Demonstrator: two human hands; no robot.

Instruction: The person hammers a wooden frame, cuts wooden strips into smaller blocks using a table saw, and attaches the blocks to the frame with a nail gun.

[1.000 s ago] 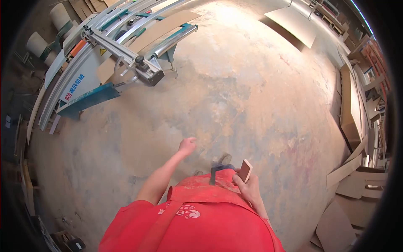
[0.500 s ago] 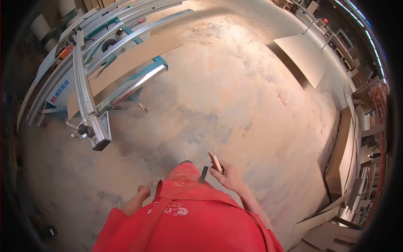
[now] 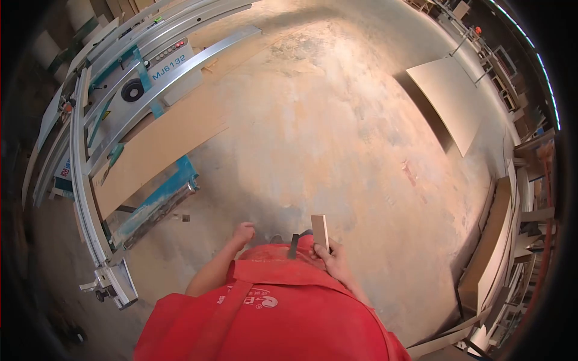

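Observation:
My right hand (image 3: 330, 255) grips the lower end of a small flat wooden piece (image 3: 320, 231), which stands upright with its pale edge showing. It is just in front of the red apron (image 3: 289, 274). To the left, my left hand (image 3: 244, 232) hangs over the floor, its fingers curled; nothing shows in it, though the inside of the curl is hidden. A dark strap-like object (image 3: 294, 246) shows at the apron's front, between the two hands. Part of a dark shoe is visible beyond the apron.
A panel saw (image 3: 171, 63) with a long metal rail (image 3: 78, 156) fills the left, a brown board (image 3: 159, 144) lying along it. A large pale panel (image 3: 448, 96) is at the upper right. Stacked boards (image 3: 490, 240) line the right side; dusty floor (image 3: 325, 138) lies ahead.
The saw now appears nearer and its rail end lower at the left. My left hand has swung forward from beside the body. The wooden piece in my right hand has turned more upright.

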